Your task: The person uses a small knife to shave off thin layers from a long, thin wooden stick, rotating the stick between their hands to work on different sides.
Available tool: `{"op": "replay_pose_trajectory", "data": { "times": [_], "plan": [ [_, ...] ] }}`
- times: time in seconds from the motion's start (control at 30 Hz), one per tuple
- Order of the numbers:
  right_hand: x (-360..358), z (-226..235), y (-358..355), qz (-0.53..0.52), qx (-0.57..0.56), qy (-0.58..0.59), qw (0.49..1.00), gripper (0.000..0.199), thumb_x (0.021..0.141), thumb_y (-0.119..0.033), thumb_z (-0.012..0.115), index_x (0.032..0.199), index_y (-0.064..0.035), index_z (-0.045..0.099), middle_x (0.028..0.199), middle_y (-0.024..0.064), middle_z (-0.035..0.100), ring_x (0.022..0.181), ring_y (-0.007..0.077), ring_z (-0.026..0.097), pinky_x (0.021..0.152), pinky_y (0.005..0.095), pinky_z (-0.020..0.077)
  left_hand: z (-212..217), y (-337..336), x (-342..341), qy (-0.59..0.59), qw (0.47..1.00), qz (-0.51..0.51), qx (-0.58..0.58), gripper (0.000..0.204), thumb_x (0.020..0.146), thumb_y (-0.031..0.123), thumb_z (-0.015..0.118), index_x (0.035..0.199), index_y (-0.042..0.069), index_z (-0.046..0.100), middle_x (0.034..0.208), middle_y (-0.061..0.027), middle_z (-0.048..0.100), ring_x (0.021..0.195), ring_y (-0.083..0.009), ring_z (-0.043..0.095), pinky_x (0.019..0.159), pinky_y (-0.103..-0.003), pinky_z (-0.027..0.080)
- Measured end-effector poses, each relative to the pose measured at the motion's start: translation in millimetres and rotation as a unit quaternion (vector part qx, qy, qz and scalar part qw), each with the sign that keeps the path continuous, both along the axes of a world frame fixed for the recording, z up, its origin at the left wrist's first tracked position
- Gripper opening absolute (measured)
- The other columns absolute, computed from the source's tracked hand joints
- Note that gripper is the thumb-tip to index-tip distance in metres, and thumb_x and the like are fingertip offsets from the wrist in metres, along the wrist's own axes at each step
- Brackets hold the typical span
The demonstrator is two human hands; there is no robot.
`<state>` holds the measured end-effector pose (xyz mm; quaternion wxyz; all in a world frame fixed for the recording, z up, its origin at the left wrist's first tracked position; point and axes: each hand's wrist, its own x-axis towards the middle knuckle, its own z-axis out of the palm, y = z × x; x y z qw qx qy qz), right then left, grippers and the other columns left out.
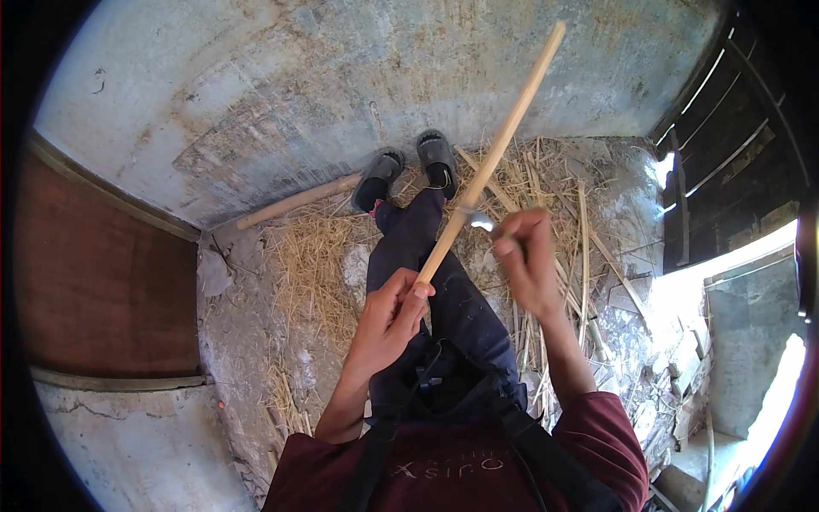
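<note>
- Pale wooden stick [492, 149] is held aslant above the legs, its lower end in the left hand, its far end raised toward the upper right, seen against the wall.
- Left hand [388, 324]: closed around the stick's lower end, thumb laid along the top.
- Right hand [529, 260]: fingers curled, slightly blurred; a small metal blade [480, 221] is pinched there, its bright edge set against the stick mid-length. Handle hidden by the fingers.
- Dark trousers [405, 243] and grey clogs [438, 152] are seen beneath; the clogs are placed near the wall's foot.
- Straw [311, 277] is strewn over the floor; thin wooden strips [583, 256] are scattered to the right.
- A round pole [294, 201] is laid along the base of the stained wall [299, 85].
- Far left, a brown panel [107, 264] is set in a frame; far right, dark planks [734, 128] are backlit through gaps.
</note>
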<state>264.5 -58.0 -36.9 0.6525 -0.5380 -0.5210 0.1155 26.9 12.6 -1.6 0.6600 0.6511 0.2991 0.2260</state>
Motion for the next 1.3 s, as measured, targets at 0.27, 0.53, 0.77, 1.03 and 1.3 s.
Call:
{"op": "replay_pose_trajectory", "data": {
  "times": [0.27,0.53,0.77,1.03,1.3],
  "plan": [
    [-41.9,8.4,-6.9,0.07,0.037,-0.209,0.975,0.029,0.09,-0.022,0.083,0.1,-0.0066,0.06,0.087,0.0083,0.068,0.064,0.028,0.068,0.053,0.0379,0.0514,1.9,-2.6,-4.9,-0.03,0.998,-0.037,-0.028,0.027,0.104,0.017,0.069,0.123,0.0,0.06,0.078,0.0041,0.053,0.065,-0.0027,0.045,0.057,-0.022,0.037],
    [-51.6,3.4,-11.3,0.065,-0.041,-0.135,0.988,0.041,0.088,-0.022,0.084,0.116,-0.0076,0.057,0.089,0.0104,0.067,0.069,0.033,0.071,0.056,0.0416,0.0534,0.9,2.9,-6.8,-0.145,0.984,-0.056,-0.088,0.045,0.1,0.012,0.073,0.133,0.003,0.045,0.088,0.0047,0.051,0.072,-0.0028,0.047,0.067,-0.019,0.04],
    [-47.9,10.3,-4.2,0.103,-0.157,-0.143,0.972,0.043,0.085,0.0,0.071,0.125,-0.0064,0.058,0.093,0.0146,0.064,0.08,0.0392,0.07,0.067,0.0479,0.0546,8.2,3.2,-1.5,-0.053,0.997,-0.043,-0.031,0.043,0.103,0.012,0.071,0.13,0.005,0.038,0.084,0.0043,0.05,0.069,-0.0023,0.045,0.064,-0.018,0.037],
    [-40.7,6.5,15.6,-0.01,-0.106,-0.142,0.984,0.031,0.085,0.008,0.059,0.113,-0.0016,0.064,0.094,0.0194,0.065,0.086,0.046,0.066,0.069,0.0495,0.0523,9.0,0.4,-3.3,-0.037,0.994,-0.081,-0.071,0.033,0.11,0.011,0.056,0.13,0.006,0.03,0.083,-0.0019,0.054,0.061,-0.0044,0.046,0.054,-0.02,0.037],
    [-39.1,13.6,28.5,0.077,-0.094,0.035,0.992,0.034,0.091,0.006,0.054,0.121,-0.0005,0.068,0.087,0.0107,0.066,0.076,0.0219,0.068,0.065,0.0371,0.0504,4.0,1.3,0.3,-0.014,0.994,-0.086,-0.067,0.02,0.113,0.013,0.048,0.126,0.004,0.034,0.085,-0.0073,0.062,0.059,-0.007,0.053,0.05,-0.021,0.039]
  ]
}}
